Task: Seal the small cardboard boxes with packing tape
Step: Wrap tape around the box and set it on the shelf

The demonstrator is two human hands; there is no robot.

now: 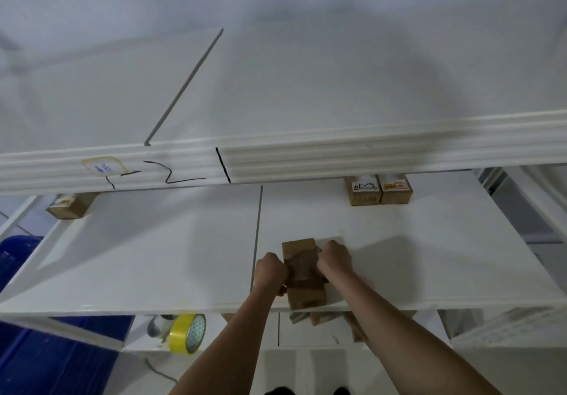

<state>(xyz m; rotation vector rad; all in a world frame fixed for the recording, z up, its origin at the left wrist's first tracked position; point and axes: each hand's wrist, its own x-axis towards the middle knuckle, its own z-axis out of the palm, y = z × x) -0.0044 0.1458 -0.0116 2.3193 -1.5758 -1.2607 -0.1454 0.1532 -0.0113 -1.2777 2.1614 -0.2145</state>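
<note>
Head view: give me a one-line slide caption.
Both hands, left and right, grip a taped small cardboard box on a white shelf.

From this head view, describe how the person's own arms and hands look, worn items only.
Both forearms come up from the bottom edge bare: no sleeves in view. The left hand and right hand wear no gloves. No watch, bracelet or other marking shows on the wrists or forearms; rings cannot be told, since only the backs of the hands show.

Shelf (pixel 153 256) open left of box (pixel 302 272); upper shelf edge (pixel 306 155) overhangs rear.
</note>
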